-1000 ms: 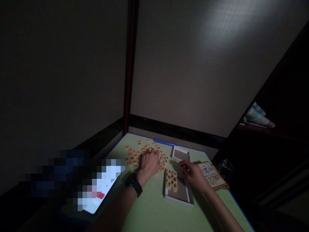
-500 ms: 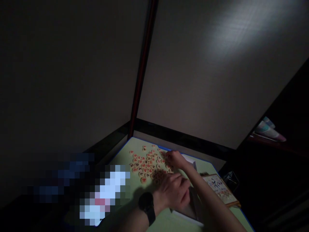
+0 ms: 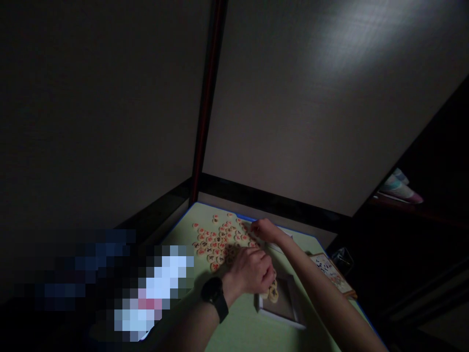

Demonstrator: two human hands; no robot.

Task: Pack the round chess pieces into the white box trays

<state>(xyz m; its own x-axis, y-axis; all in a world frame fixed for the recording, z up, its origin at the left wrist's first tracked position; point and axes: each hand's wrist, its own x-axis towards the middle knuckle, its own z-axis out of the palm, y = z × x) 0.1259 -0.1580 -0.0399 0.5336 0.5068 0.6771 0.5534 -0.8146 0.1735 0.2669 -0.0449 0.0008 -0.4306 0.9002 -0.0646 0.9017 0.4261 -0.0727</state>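
Many round Chinese chess pieces (image 3: 216,242) with red or dark characters lie spread over a light green table (image 3: 234,332). My left hand (image 3: 252,269), with a black watch (image 3: 213,291) on its wrist, is curled closed at the left wall of a shallow white-rimmed box (image 3: 282,318). A few pale pieces (image 3: 273,293) sit in that box, right beside the fingers; what the palm holds is hidden. Farther back, my right hand (image 3: 266,230) has its fingers curled down at the far right of the spread, beside a second white box part (image 3: 277,247). Its fingertips are hard to make out.
A framed card (image 3: 331,275) with dark writing lies at the table's right side, near a dark wire-like holder (image 3: 343,259). Pale wall panels (image 3: 278,117) close off the back. A bright blurred-out patch (image 3: 154,293) is at the left.
My left hand has drawn back from over the box, so its inside and the pale pieces show. The right hand stays near the far pieces. The view has shifted slightly.
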